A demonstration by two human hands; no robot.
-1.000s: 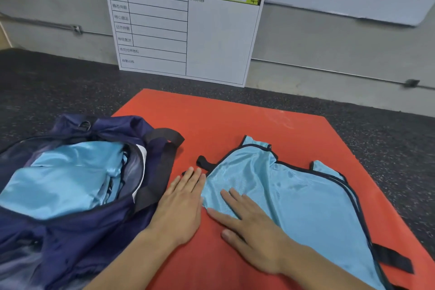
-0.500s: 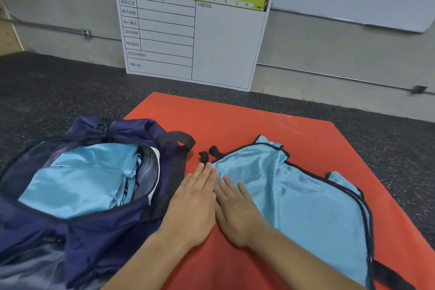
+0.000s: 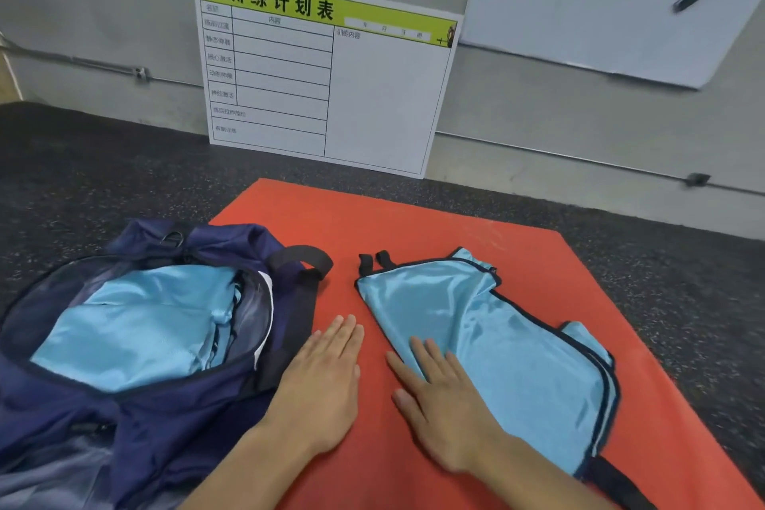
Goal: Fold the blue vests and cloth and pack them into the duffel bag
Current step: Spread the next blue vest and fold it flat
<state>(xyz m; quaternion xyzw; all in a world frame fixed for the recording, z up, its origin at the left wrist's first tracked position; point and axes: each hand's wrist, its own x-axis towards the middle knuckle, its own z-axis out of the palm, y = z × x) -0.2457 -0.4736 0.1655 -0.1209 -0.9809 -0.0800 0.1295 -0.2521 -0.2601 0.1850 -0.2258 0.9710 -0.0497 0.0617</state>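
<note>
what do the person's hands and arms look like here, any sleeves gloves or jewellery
Both are bare. The left hand and right hand wear no gloves, and no rings show on the fingers in view. Both forearms are uncovered as far as the bottom of the frame, with no sleeve, watch or wristband visible. The fingernails look short and plain. Anything worn higher up the arms is out of view.

- The left hand [image 3: 321,379] lies flat, palm down, in the lower centre of the frame, fingers straight and held together, pointing up the frame.
- The right hand [image 3: 445,406] lies flat just to its right, apart from it, fingers slightly spread.
- Both bare forearms enter from the bottom edge.
</note>
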